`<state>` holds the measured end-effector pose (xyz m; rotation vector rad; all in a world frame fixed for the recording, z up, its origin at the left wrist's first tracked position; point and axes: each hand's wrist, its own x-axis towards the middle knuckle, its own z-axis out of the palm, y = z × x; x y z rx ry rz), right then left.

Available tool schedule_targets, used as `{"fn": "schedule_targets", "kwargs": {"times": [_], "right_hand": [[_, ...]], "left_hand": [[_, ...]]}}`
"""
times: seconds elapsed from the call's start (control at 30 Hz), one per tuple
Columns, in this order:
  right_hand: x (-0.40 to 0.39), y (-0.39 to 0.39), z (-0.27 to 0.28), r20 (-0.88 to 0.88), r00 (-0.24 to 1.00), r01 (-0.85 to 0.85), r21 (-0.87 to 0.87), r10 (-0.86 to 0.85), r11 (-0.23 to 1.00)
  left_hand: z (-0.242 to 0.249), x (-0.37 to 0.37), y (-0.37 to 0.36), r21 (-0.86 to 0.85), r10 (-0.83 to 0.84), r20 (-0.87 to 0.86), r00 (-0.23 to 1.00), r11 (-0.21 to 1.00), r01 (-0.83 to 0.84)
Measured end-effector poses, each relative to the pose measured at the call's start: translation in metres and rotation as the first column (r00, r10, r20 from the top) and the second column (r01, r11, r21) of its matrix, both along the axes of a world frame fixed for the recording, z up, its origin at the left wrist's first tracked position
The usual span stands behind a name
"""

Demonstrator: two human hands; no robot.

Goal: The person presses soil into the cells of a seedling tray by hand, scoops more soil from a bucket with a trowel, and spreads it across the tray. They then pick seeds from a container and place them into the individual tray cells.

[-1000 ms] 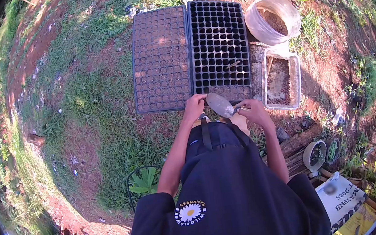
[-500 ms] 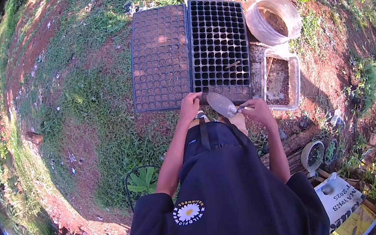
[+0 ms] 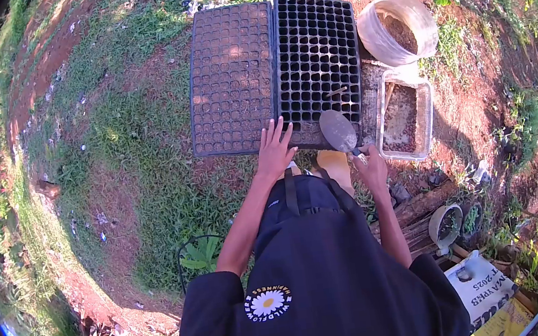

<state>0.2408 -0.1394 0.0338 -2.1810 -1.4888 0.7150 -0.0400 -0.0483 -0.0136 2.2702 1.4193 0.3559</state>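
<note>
My right hand (image 3: 371, 167) is closed around the handle of a trowel (image 3: 337, 130). Its rounded grey blade is over the near end of a black seedling tray (image 3: 314, 46). Most of that tray's cells are dark and hollow, while the nearest rows hold soil; a small stick (image 3: 338, 91) lies across some cells. With fingers spread, my left hand (image 3: 273, 150) rests at the near edge, where the two trays meet. To the left, a second seedling tray (image 3: 230, 78) has soil in its cells.
Right of the trays stand a pale round tub (image 3: 428, 31) with soil inside and a clear rectangular container (image 3: 426, 113) holding dark material and a stick. Logs (image 3: 423, 205), a grey pot (image 3: 442, 230) and a printed sack (image 3: 478, 283) lie at lower right. Grass (image 3: 102, 142) covers the left.
My left hand has opened from a curled grip and spread its fingers over the tray edge. The trowel has moved right and its blade has swung to point farther away from me.
</note>
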Motion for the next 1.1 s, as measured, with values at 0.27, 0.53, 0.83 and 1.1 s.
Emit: {"fn": "schedule_targets", "kwargs": {"times": [0.27,0.53,0.83,1.1], "right_hand": [[-0.011,-0.009,-0.026,-0.185,0.981,0.053,0.005,-0.051,0.999],[-0.01,0.003,-0.009,-0.484,0.849,-0.035,-0.453,-0.212,0.891],[-0.045,-0.002,-0.029,-0.483,0.837,0.052,-0.401,-0.259,0.915],[-0.104,-0.007,-0.026,-0.352,0.854,0.257,-0.357,-0.384,0.898]], "left_hand": [[-0.002,0.004,0.003,-0.016,-0.033,-0.054,0.998,0.999,0.032],[0.007,0.005,0.002,0.01,-0.06,-0.217,0.974,0.998,0.064],[0.007,-0.007,0.022,0.015,-0.209,-0.297,0.932,0.975,0.224],[0.011,-0.017,0.031,0.02,-0.314,-0.313,0.896,0.941,0.337]]}}
